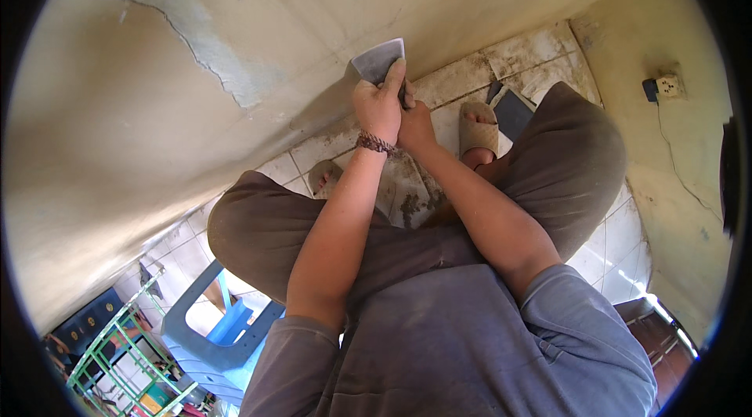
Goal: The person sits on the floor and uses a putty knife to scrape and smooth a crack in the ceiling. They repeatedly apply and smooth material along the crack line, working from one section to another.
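Observation:
A grey sheet with a pale edge (378, 59), which looks like sandpaper, is held up close to the wall. My left hand (377, 110), with a dark braided bracelet at its wrist, grips it, the thumb lying along its face. Just below and to the right, my right hand (416, 129) is closed at the sheet's lower part; its fingers are partly hidden behind the left hand. Both hands look dusty. The plastered wall (298, 49) beyond them has a long crack and a peeled grey patch at the left.
Dirty white floor tiles (458, 80) run along the wall's foot. A dark flat item (513, 114) lies by my right sandal (479, 132). A socket with a black plug (651, 90) is on the right wall. Behind left stand a blue plastic stool (205, 346) and a green metal rack (117, 339).

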`<state>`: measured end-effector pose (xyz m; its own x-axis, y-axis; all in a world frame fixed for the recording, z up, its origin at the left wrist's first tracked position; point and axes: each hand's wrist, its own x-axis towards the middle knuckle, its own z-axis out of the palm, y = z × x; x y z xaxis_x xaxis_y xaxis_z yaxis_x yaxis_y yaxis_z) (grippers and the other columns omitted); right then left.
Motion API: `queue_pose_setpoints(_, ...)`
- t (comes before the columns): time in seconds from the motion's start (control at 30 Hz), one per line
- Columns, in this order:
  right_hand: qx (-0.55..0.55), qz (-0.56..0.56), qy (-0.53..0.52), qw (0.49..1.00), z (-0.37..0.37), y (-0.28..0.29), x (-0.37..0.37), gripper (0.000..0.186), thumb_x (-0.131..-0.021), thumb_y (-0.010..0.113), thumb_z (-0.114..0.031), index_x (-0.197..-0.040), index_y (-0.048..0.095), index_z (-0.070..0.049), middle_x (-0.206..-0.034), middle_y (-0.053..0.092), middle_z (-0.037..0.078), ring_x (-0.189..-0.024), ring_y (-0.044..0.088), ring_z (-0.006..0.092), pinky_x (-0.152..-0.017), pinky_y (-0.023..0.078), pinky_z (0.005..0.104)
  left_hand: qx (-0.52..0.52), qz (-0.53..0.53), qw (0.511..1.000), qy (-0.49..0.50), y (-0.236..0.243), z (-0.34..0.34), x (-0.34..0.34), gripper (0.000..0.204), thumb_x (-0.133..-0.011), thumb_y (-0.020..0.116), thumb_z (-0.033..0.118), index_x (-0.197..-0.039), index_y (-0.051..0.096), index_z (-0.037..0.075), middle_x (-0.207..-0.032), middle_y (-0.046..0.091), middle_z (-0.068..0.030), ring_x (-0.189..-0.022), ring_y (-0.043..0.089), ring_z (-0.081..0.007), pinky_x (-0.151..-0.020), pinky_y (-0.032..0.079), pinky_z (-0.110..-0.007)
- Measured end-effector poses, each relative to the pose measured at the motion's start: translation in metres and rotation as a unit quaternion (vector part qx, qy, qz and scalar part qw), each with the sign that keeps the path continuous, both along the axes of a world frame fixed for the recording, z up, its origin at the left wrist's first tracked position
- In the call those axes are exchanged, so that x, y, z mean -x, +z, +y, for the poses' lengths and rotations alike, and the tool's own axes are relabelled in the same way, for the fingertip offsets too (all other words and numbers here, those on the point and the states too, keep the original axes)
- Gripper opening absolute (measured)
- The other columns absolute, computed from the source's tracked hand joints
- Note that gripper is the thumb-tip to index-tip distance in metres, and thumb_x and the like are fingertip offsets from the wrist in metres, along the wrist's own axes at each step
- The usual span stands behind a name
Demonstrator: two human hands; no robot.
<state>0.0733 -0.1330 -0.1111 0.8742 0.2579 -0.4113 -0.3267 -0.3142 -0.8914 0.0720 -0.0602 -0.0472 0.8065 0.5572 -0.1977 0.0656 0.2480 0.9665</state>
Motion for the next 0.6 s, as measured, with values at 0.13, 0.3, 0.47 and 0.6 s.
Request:
queue_pose_setpoints(0.13,-0.080,-0.042,-0.016,0.996,0.006,0.018,-0.011,0.062,-0.088,0.060,-0.052,-0.093,0.065,0.010,-0.086,0.067,0.028,-0.087,0.068,0.0356,-0.076,0.050,0.0421,0.028,-0.026,0.999,-0.004,0.019,-0.001,-0.003,0.026,-0.091,0.066,0.021,-0.078,0.061,0.000,-0.063,0.061,-0.0065,-0.050,0.055,-0.0126,-0.048,0.042,-0.027)
queue_pose_setpoints(0.3,-0.038,-0.012,-0.023,0.999,-0.002,-0.025,-0.004,0.064,-0.086,0.061,-0.052,-0.093,0.064,0.011,-0.085,0.066,0.030,-0.089,0.068,0.0382,-0.077,0.050,0.0429,0.050,0.002,0.998,0.023,0.009,-0.011,-0.006,0.030,-0.091,0.069,0.024,-0.073,0.061,0.002,-0.061,0.060,-0.0040,-0.047,0.052,-0.0092,-0.046,0.040,-0.024)
queue_pose_setpoints(0.47,-0.006,0.025,0.051,0.998,-0.014,0.000,-0.003,0.070,-0.085,0.058,-0.060,-0.103,0.064,0.008,-0.089,0.066,0.031,-0.091,0.065,0.0421,-0.078,0.050,0.0440,0.058,0.032,0.998,-0.003,0.004,-0.011,0.000,0.023,-0.092,0.066,0.022,-0.091,0.059,0.000,-0.067,0.061,-0.0082,-0.054,0.056,-0.0154,-0.050,0.045,-0.029)
queue_pose_setpoints(0.6,0.005,0.011,0.067,0.998,-0.018,-0.030,-0.005,0.069,-0.086,0.056,-0.060,-0.109,0.064,0.005,-0.092,0.068,0.028,-0.093,0.066,0.0406,-0.080,0.049,0.0438,0.070,0.017,0.997,0.013,-0.033,-0.011,0.001,0.026,-0.092,0.067,0.025,-0.084,0.060,0.001,-0.066,0.062,-0.0079,-0.054,0.058,-0.0153,-0.048,0.044,-0.029)
